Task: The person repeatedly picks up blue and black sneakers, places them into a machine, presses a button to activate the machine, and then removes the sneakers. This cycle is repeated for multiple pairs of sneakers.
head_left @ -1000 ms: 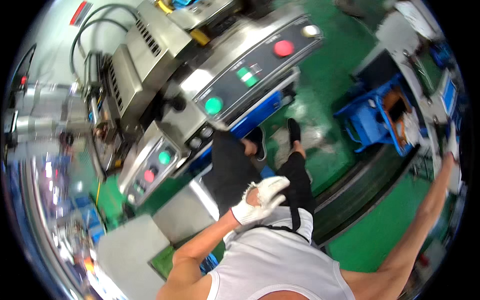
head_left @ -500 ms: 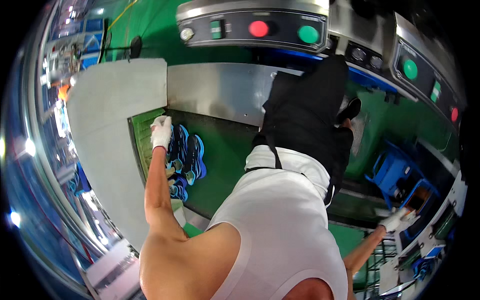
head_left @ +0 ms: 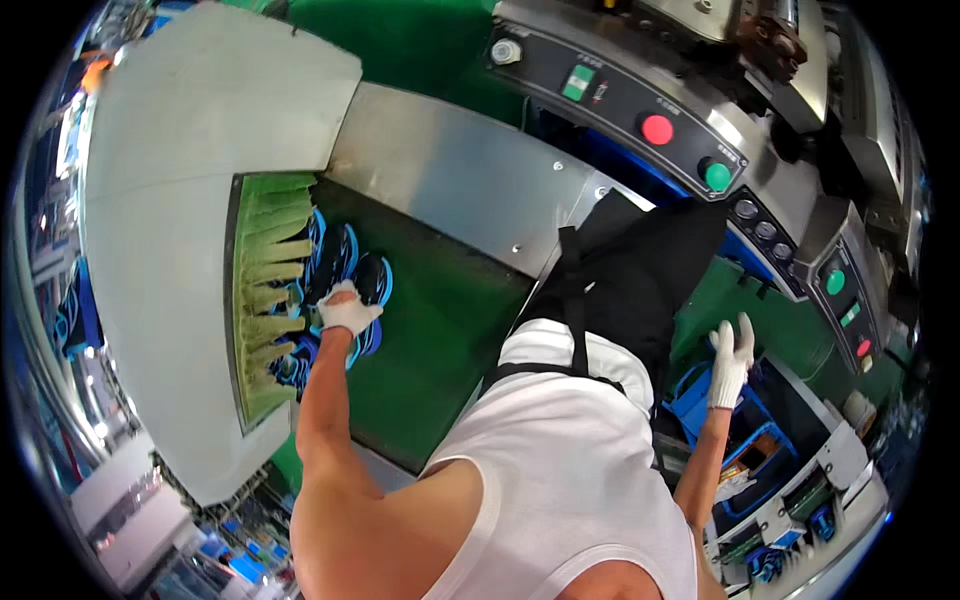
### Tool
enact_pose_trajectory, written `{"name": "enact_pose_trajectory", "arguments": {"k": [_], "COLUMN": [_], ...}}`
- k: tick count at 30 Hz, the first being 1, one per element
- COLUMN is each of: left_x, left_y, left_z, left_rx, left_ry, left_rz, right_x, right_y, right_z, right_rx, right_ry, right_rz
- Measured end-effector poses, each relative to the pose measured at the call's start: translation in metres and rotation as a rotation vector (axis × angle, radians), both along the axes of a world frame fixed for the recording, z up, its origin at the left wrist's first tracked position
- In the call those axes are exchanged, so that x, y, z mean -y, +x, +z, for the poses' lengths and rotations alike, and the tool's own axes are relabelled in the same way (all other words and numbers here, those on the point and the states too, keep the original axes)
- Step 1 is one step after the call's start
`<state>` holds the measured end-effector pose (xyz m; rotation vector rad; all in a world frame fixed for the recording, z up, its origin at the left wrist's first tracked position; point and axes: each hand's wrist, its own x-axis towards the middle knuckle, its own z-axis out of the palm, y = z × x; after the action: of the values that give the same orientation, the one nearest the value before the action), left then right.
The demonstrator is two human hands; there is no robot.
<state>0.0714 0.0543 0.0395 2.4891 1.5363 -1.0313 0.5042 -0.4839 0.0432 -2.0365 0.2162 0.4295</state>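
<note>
In a white glove, my left hand [head_left: 348, 313] is closed on the nearest of several black shoes with bright blue soles. Beyond the glove, the toe part of that shoe [head_left: 373, 274] shows; its opening is mostly covered by the hand. Another black and blue shoe [head_left: 343, 248] stands close on its left, by a curtain of green strips [head_left: 270, 215]. The shoes rest on a dark green belt surface [head_left: 440, 310]. Out to the right, my gloved right hand [head_left: 733, 365] is raised with its fingers apart, holding nothing, above a blue frame.
A large white machine housing [head_left: 170, 230] surrounds the strip curtain. A steel plate [head_left: 430, 150] borders the belt's far side. Ahead right, a control panel [head_left: 610, 105] carries red and green buttons, with a second panel [head_left: 845, 310] beyond. The blue frame [head_left: 690, 405] stands low at right.
My left hand has moved from the strip curtain onto the nearest shoe. My right hand has swung forward and up from the equipment at lower right. The view has turned.
</note>
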Motion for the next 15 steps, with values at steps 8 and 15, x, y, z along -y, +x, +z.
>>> {"name": "enact_pose_trajectory", "arguments": {"k": [8, 15], "left_x": [0.051, 0.017], "left_y": [0.130, 0.247], "left_z": [0.050, 0.101], "left_rx": [0.760, 1.270], "left_ry": [-0.330, -0.604], "left_rz": [0.309, -0.491], "right_x": [-0.193, -0.238], "right_y": [-0.001, 0.006], "right_z": [0.063, 0.038], "right_rx": [0.007, -1.029], "right_ry": [0.325, 1.139], "right_rz": [0.501, 0.490]}}
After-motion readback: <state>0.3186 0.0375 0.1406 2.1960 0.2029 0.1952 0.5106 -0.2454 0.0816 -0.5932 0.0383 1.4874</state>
